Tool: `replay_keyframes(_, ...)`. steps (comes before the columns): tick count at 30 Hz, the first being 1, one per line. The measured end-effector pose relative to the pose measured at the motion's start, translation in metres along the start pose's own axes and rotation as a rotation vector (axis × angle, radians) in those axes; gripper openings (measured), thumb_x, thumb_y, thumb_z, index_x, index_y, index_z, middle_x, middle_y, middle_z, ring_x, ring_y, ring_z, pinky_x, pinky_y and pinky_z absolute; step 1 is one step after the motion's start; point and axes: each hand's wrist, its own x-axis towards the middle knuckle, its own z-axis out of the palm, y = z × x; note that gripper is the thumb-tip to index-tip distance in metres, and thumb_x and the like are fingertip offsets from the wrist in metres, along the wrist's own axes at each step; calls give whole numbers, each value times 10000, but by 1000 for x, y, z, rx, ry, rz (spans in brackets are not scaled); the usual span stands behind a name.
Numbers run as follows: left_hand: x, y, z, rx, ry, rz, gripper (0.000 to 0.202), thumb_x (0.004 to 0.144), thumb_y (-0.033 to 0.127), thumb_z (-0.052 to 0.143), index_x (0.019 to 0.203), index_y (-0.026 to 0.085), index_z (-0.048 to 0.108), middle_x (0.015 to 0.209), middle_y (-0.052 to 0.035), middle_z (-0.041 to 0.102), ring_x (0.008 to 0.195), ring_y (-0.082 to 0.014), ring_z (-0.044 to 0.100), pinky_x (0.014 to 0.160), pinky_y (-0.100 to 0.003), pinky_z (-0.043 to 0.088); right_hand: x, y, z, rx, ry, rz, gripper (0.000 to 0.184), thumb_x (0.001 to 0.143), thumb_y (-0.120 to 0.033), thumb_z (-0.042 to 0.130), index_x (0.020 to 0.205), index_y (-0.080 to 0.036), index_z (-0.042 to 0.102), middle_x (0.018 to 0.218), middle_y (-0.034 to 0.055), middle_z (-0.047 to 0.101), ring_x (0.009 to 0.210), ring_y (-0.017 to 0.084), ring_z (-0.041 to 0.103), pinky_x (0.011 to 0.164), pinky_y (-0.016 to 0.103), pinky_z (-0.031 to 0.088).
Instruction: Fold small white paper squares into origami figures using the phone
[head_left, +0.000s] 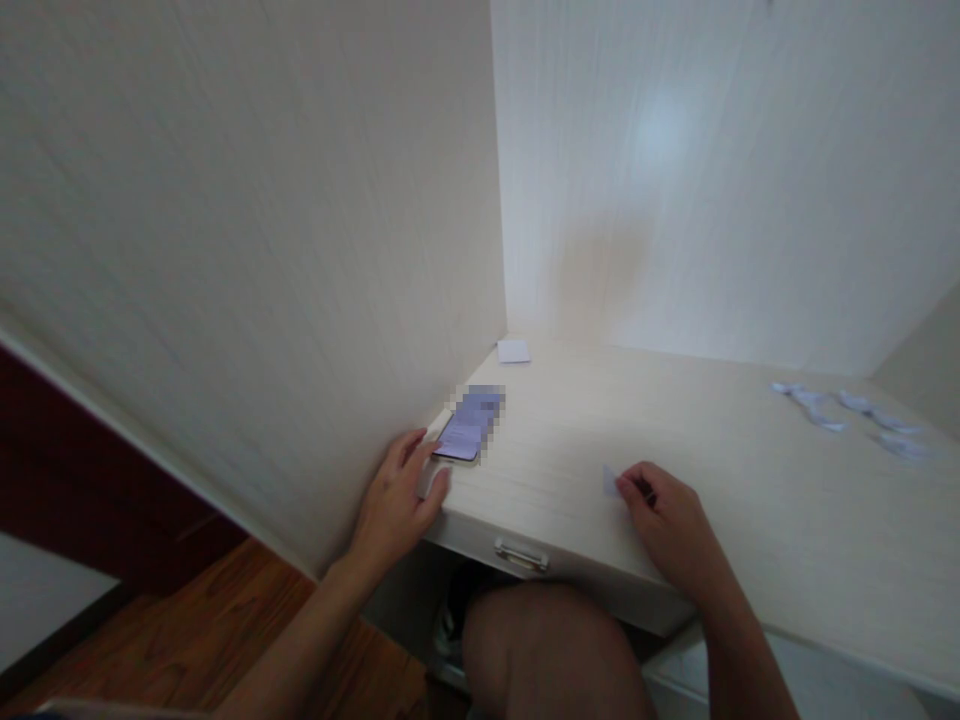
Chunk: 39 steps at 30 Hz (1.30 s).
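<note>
My left hand (397, 495) rests at the desk's front left corner, fingers spread, its fingertips touching the near end of a phone (469, 425) that lies flat beside the left wall panel. My right hand (664, 520) lies on the desk with its fingers curled, pinching a small white slip of paper (610, 481) between thumb and fingertips.
The pale wooden desk (675, 450) sits in an alcove with panels on the left, back and right. A white paper square (514, 351) lies in the back left corner. Several folded paper bits (847, 408) lie at the right. A drawer handle (520, 555) is below the edge, above my knee.
</note>
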Motion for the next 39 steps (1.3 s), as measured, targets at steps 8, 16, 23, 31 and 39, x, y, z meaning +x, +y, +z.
replay_keyframes(8,0,2,0,1,14,-6,368,950,356,545,1276,188,582,1418,-141,514,1296,-303,545,1121,-484,460,0,1,0,15,-2,4,262,955,-370,489,784,-208,603,734,40,650,688,205,571,668,320,405)
replay_keyframes(16,0,-1,2,3,28,-3,369,953,361,555,1272,178,589,1421,-149,521,1300,-304,542,1131,-488,457,0,1,1,21,-9,29,258,950,-378,493,788,-207,599,730,39,641,684,203,558,669,317,386)
replay_keyframes(23,0,0,3,-10,40,7,365,952,365,552,1262,177,596,1398,-155,536,1291,-316,553,1123,-502,468,0,0,0,21,-15,36,273,950,-396,482,782,-210,589,737,39,631,695,210,557,678,322,373)
replay_keyframes(31,-1,-3,3,18,-5,28,328,966,369,542,1222,192,647,1413,-145,495,1273,-309,545,1114,-485,468,1,1,1,40,-19,45,267,947,-396,482,791,-211,594,750,46,641,709,218,567,690,329,381)
replay_keyframes(39,11,0,-5,1,-85,22,486,954,445,560,1346,159,523,1408,-153,512,1317,-306,511,1154,-475,412,1,2,1,32,-19,40,258,944,-386,485,795,-209,600,751,47,650,707,215,569,688,326,390)
